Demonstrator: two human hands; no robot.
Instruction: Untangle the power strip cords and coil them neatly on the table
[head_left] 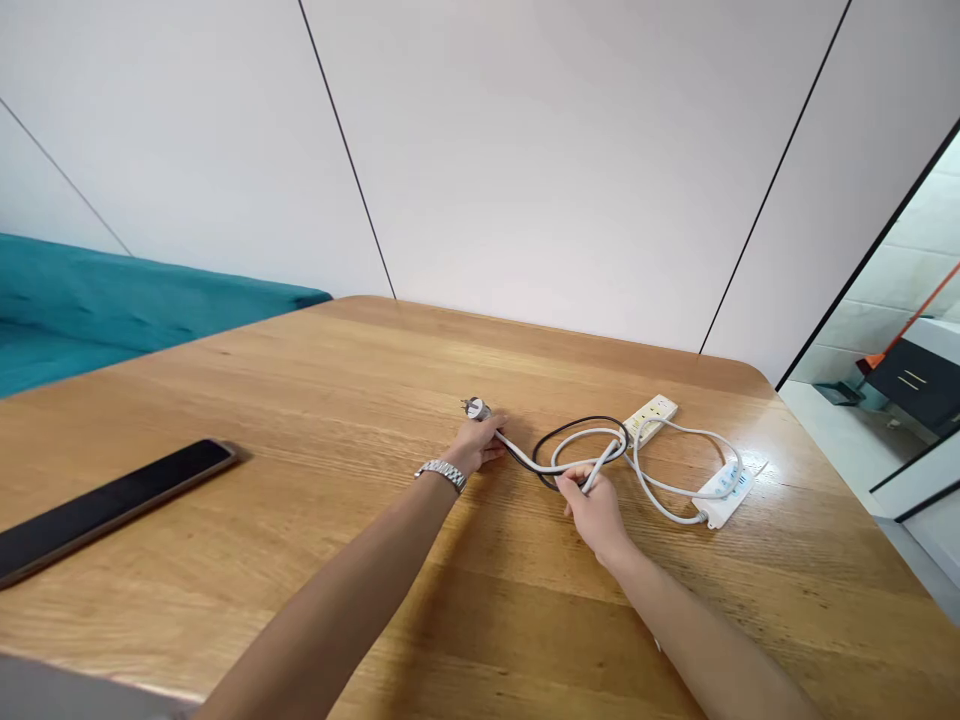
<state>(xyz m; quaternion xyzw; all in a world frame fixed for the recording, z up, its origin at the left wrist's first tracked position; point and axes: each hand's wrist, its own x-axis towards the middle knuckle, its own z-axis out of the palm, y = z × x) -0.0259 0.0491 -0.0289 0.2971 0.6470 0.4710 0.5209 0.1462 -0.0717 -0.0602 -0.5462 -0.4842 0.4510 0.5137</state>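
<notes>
My left hand (pixel 474 446), with a metal watch on its wrist, grips a grey plug (pixel 475 408) at the end of a white cable. My right hand (pixel 592 505) pinches the looped cables (pixel 589 450), one white and one black, lying coiled on the wooden table (pixel 300 420). The white cables run right to two white power strips, one (pixel 649 418) farther back and one (pixel 723 492) nearer the right edge.
A long black flat device (pixel 105 507) lies on the table's left side. A teal sofa (pixel 112 305) stands behind the table at left. White wall panels rise behind. A doorway at right shows a tiled room.
</notes>
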